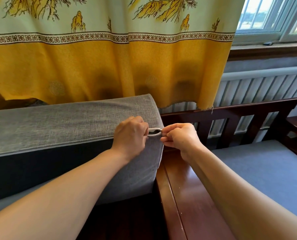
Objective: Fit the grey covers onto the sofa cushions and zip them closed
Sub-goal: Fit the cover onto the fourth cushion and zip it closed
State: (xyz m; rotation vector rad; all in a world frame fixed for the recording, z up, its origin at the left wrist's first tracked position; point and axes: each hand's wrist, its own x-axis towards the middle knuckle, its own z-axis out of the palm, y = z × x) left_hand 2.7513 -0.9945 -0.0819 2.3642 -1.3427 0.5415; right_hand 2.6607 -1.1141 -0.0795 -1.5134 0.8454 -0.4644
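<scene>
At cushion corner: left hand [129,135] pinching grey cover [71,122] taut beside small zip gap [155,132]; right hand [179,135] pinching zip end, probably to close.

grey woven cover [71,122], yellow-and-cream curtain [101,63] with a printed band, dark reddish-brown wooden frame [187,196]
</scene>
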